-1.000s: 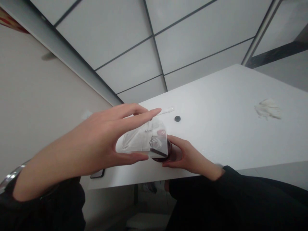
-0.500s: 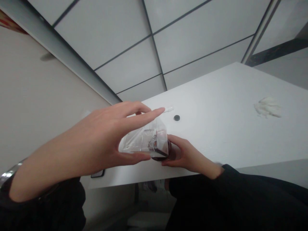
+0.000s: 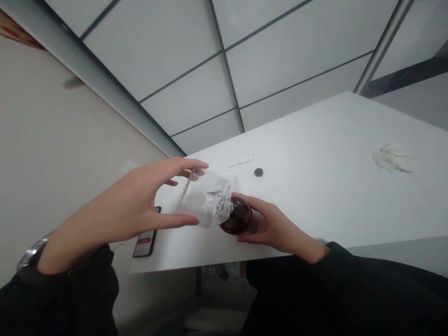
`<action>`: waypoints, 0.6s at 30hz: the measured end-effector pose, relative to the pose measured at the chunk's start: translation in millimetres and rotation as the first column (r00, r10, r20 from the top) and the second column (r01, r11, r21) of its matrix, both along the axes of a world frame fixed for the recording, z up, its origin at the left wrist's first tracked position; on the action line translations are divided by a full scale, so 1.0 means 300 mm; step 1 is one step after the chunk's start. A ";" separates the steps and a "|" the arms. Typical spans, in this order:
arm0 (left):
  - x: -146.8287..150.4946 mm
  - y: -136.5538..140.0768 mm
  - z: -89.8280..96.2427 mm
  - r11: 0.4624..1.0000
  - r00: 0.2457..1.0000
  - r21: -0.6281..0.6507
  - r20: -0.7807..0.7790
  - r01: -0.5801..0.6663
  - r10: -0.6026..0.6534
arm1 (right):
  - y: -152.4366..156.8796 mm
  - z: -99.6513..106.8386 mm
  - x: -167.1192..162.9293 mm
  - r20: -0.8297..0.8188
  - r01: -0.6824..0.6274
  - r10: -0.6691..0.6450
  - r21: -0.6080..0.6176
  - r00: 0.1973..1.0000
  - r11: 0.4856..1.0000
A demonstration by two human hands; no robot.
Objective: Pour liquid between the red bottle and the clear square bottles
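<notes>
My left hand grips a clear plastic container between the thumb below and the fingers above. The container is tilted, and its right end meets the neck of a dark reddish-brown bottle. Around the far side of that bottle wraps my right hand. Whether anything runs between the two cannot be made out. Behind them on the white table lie a small dark cap and a thin translucent dropper. Another clear piece partly shows behind the container.
A phone with a lit screen lies at the table's left front edge. Crumpled white tissue or thin gloves sit at the right on the white table. A panelled partition stands behind the table, and a wall runs along the left.
My left hand has drawn back to the left and lower, its index finger no longer stretched over the container. More of the bottle and the phone now shows. The right hand has barely moved.
</notes>
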State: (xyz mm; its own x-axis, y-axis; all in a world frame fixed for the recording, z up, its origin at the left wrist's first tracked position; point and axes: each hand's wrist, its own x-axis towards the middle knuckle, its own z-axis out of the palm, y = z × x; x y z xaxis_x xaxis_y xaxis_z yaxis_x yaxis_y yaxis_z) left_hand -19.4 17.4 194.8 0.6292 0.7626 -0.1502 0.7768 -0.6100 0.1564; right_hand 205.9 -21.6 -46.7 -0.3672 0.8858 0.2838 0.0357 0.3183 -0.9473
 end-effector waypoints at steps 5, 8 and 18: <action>-0.058 0.007 -0.064 0.997 0.995 -0.022 0.070 -0.071 0.072 | 0.000 0.006 -0.001 0.016 -0.005 0.006 -0.015 1.000 1.000; -0.091 0.009 -0.112 0.994 0.991 -0.069 0.096 -0.082 0.089 | 0.000 0.000 0.000 0.031 0.009 -0.008 -0.013 0.999 1.000; -0.295 -0.005 -0.444 0.924 0.789 -0.170 0.482 -0.342 0.381 | -0.008 -0.018 0.016 0.105 0.039 -0.035 -0.035 0.994 0.999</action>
